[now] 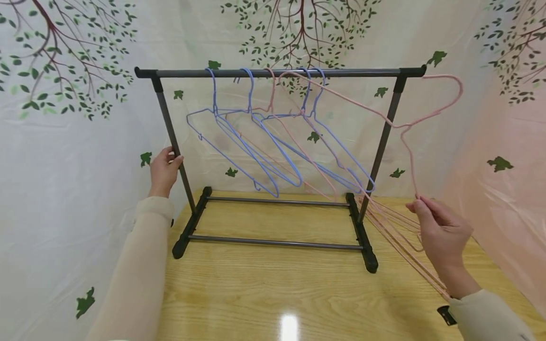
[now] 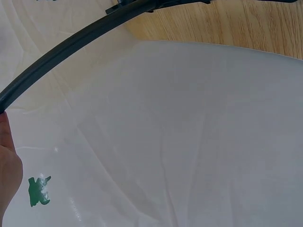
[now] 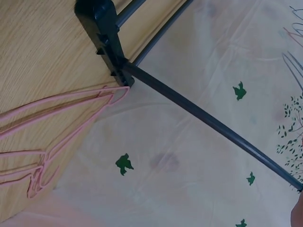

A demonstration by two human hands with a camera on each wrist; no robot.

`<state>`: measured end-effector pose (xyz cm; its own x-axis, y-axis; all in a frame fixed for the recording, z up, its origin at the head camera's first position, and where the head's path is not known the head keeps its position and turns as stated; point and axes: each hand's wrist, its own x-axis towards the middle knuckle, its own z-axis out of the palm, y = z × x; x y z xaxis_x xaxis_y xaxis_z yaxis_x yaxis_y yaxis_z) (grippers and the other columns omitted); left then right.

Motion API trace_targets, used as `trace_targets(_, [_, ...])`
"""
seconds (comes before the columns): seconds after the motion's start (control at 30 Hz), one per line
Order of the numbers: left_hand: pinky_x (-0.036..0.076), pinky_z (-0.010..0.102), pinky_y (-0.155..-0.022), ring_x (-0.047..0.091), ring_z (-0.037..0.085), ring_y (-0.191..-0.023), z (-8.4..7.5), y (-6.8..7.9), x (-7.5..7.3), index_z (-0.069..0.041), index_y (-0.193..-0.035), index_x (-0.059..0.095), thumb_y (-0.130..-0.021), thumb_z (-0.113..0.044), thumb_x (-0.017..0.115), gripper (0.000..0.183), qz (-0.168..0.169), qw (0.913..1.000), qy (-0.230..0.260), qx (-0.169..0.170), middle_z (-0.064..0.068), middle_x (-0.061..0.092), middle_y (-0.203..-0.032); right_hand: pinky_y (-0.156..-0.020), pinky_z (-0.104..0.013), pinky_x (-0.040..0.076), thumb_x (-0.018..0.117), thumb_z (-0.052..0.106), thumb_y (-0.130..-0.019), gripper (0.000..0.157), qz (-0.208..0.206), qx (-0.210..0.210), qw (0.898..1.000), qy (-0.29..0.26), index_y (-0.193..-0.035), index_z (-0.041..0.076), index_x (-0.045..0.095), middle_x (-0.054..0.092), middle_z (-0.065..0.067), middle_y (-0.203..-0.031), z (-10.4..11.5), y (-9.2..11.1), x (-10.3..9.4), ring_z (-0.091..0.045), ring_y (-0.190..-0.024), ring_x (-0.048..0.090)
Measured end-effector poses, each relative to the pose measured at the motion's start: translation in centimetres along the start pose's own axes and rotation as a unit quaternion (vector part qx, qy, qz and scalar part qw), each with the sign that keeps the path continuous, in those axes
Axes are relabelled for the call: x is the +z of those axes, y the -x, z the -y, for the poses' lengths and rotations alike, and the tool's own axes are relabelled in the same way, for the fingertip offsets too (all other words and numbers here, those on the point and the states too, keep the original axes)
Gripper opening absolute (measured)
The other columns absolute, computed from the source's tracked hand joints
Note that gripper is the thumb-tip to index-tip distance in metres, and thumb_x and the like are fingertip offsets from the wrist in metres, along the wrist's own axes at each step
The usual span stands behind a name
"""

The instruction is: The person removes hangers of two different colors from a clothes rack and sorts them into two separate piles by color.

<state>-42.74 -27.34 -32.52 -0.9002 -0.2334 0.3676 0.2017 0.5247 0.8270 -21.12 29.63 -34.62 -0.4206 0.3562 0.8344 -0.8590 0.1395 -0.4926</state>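
Note:
My left hand (image 1: 164, 173) grips the left post of a dark metal clothes rack (image 1: 170, 123), thumb in front and fingers behind. At the right, my right hand (image 1: 445, 232) pinches a pink wire hanger (image 1: 354, 101) by one arm between thumb and fingers. Its hook (image 1: 460, 90) points up, beyond the rack's right end, and its long side stretches left across the rail in the head view. Several blue hangers (image 1: 232, 154) hang on the top rail (image 1: 183, 74), with a pink hanger (image 1: 273, 90) among them. The right wrist view shows only a sliver of my right hand (image 3: 297, 210).
Several pink hangers (image 3: 52, 105) lie on the wood table (image 1: 256, 289), right of the rack's black foot (image 1: 368, 251). Two lower bars (image 1: 277, 243) join the feet. Behind stands a pale sheet (image 1: 431, 38) printed with branches and green birds.

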Motion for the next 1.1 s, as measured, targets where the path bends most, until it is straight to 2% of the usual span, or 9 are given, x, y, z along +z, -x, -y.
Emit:
trace_targets(0.17, [0.045, 0.048, -0.101, 0.058, 0.036, -0.120, 0.0, 0.4, -0.4, -0.004, -0.144, 0.047, -0.103, -0.022, 0.054, 0.045, 0.001, 1.0000, 0.002, -0.004, 0.023, 0.059, -0.133, -0.076, -0.018, 0.054, 0.062, -0.020, -0.085, 0.017, -0.017, -0.005, 1.000, -0.009, -0.099, -0.030, 0.061, 0.075, -0.011, -0.084, 1.0, -0.5, 0.2, -0.012, -0.077, 0.072])
trace_targets(0.33, [0.046, 0.048, -0.099, 0.060, 0.036, -0.118, 0.0, 0.8, -0.7, -0.003, -0.144, 0.048, -0.103, -0.022, 0.054, 0.045, -0.001, 1.0000, 0.001, 0.003, 0.023, 0.060, -0.131, -0.076, -0.019, 0.055, 0.064, -0.019, -0.084, 0.018, -0.053, -0.019, 0.998, -0.018, -0.096, -0.031, 0.060, 0.074, -0.012, -0.080, 2.2, -1.5, 1.1, -0.014, -0.071, 0.071])
trace_targets(0.57, [0.047, 0.047, -0.098, 0.061, 0.036, -0.117, -0.4, 1.2, -1.0, -0.004, -0.143, 0.049, -0.103, -0.022, 0.055, 0.044, -0.001, 1.0000, -0.001, 0.005, 0.023, 0.061, -0.129, -0.075, -0.020, 0.055, 0.068, -0.014, -0.083, 0.020, -0.110, -0.018, 0.994, 0.012, -0.095, -0.029, 0.063, 0.074, -0.011, -0.076, 3.1, -2.8, 1.0, -0.013, -0.067, 0.071])
trace_targets(0.83, [0.047, 0.047, -0.098, 0.061, 0.035, -0.116, -0.7, 1.6, -1.3, -0.003, -0.141, 0.051, -0.102, -0.017, 0.056, 0.042, -0.002, 1.0000, -0.001, 0.002, 0.023, 0.062, -0.129, -0.073, -0.022, 0.056, 0.069, -0.013, -0.083, 0.019, -0.180, -0.020, 0.983, -0.023, -0.095, -0.027, 0.064, 0.073, -0.014, -0.073, 4.4, -4.1, -0.3, -0.016, -0.064, 0.069])
trace_targets(1.1, [0.047, 0.047, -0.098, 0.062, 0.036, -0.115, -0.7, 2.0, -1.7, -0.003, -0.141, 0.051, -0.103, -0.018, 0.055, 0.042, -0.003, 0.9999, -0.004, 0.011, 0.023, 0.062, -0.128, -0.072, -0.021, 0.055, 0.069, -0.007, -0.087, 0.017, -0.232, -0.019, 0.971, 0.045, -0.096, -0.021, 0.068, 0.072, -0.012, -0.073, 5.9, -5.2, -2.1, -0.014, -0.064, 0.068])
